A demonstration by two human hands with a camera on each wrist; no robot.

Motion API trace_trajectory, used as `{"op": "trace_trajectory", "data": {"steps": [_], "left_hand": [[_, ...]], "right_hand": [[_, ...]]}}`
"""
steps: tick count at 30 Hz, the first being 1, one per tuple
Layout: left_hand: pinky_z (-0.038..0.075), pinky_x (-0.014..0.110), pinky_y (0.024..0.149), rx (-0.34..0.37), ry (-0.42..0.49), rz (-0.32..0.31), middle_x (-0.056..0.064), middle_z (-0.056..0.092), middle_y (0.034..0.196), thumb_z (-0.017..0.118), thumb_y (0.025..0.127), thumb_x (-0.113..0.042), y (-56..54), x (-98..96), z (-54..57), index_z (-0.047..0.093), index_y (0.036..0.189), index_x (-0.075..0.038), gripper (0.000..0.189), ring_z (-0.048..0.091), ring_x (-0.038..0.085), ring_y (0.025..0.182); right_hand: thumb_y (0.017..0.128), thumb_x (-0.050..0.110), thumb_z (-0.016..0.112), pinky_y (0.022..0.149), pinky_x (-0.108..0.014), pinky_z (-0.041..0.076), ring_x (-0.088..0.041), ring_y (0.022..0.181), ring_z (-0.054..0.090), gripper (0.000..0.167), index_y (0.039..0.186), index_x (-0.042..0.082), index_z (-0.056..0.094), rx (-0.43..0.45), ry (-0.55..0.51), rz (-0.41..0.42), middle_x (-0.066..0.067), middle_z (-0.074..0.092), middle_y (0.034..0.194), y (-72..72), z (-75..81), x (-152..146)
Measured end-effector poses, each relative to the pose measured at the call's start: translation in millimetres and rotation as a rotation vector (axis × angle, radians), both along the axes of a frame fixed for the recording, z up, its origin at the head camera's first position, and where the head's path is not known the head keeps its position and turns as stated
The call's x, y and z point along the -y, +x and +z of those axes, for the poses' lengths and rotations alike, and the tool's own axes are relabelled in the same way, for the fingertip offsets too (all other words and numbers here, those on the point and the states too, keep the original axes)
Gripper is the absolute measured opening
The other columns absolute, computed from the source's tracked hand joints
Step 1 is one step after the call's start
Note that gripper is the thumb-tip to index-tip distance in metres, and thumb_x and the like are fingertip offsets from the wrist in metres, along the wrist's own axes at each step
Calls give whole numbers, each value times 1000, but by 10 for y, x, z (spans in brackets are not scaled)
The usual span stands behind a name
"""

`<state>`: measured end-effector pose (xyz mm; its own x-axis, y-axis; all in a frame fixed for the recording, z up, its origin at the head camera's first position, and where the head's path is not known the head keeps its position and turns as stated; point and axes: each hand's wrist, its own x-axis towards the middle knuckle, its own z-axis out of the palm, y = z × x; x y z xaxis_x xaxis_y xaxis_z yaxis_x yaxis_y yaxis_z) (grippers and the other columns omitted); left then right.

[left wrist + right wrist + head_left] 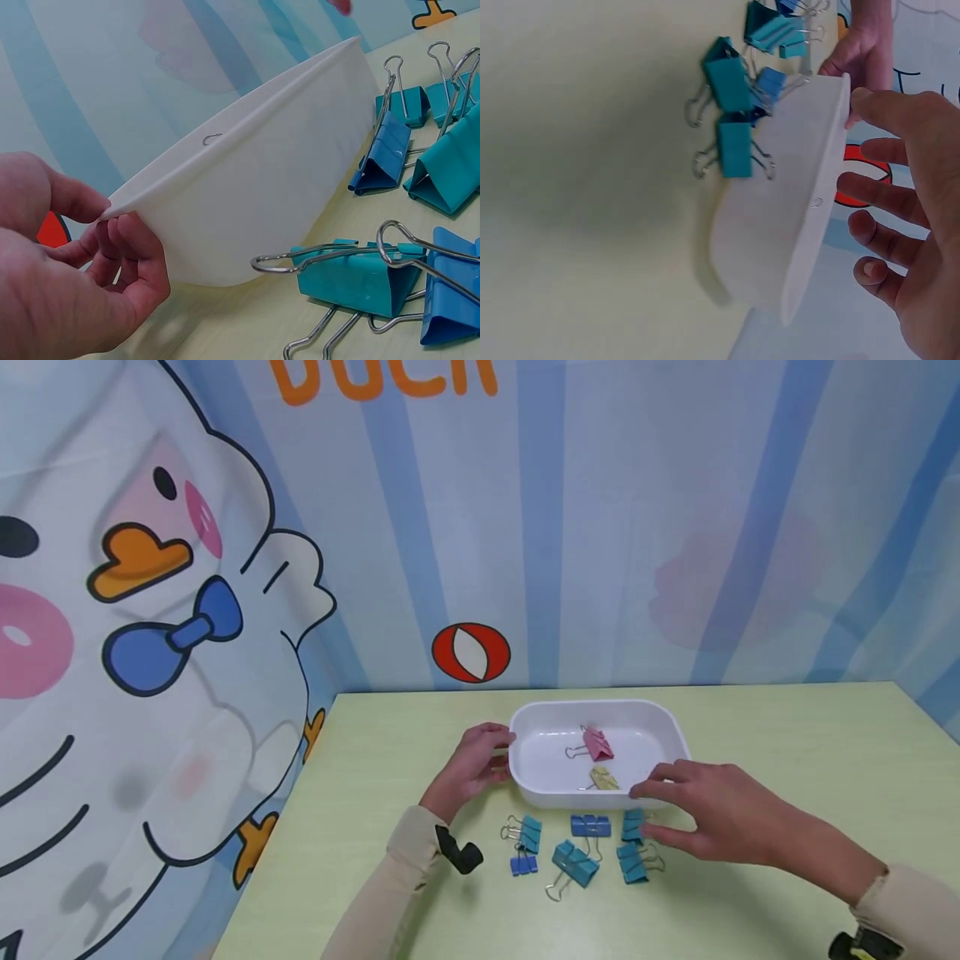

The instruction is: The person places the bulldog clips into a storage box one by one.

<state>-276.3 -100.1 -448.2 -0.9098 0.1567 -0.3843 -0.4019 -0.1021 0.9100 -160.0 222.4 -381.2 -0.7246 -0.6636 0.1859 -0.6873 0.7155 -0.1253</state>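
one hand grips, one is free: the left hand (477, 758) pinches the left end of the white tray (566, 798), thumb on top of the rim, fingers curled under it. tray lies directly right of that hand, long axis running across toward the right hand (701, 806). right hand is loose, fingers spread, grasping nothing, at the tray's near right corner; can't tell if a fingertip touches the rim.

key relation: right hand is the nearer one to the far teal clip (633, 823) and the near teal clip (633, 865), both just left of and lower than its thumb. wide blue clip (590, 826) and middle teal clip (575, 862) sit farther left of it, between the hands. left teal clip (531, 833) and small blue clip (523, 865) are nearer the left hand, to its right and on its near side. pink clip (597, 744) and yellow clip (603, 778) lie inside the tray, between both hands.
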Motion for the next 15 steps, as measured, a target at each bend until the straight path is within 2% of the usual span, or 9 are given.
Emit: {"op": "trace_trajectory", "data": {"steps": [8,15], "left_hand": [[57,32,75,1,2,3,16,61,126,62,103,-16,8,-3,5,56,131,-4,31,60,28,99],[57,32,75,6,12,5,16,61,127,61,103,-16,9,-2,5,56,132,-4,32,60,29,101]], "right_hand": [[89,42,82,73,-45,62,-21,94,74,36,118,22,77,137,-53,-39,1,76,112,30,-212,-102],[91,40,79,75,-44,62,-21,96,74,33,118,21,77,165,-71,-40,2,76,112,-2,-349,-163]]}}
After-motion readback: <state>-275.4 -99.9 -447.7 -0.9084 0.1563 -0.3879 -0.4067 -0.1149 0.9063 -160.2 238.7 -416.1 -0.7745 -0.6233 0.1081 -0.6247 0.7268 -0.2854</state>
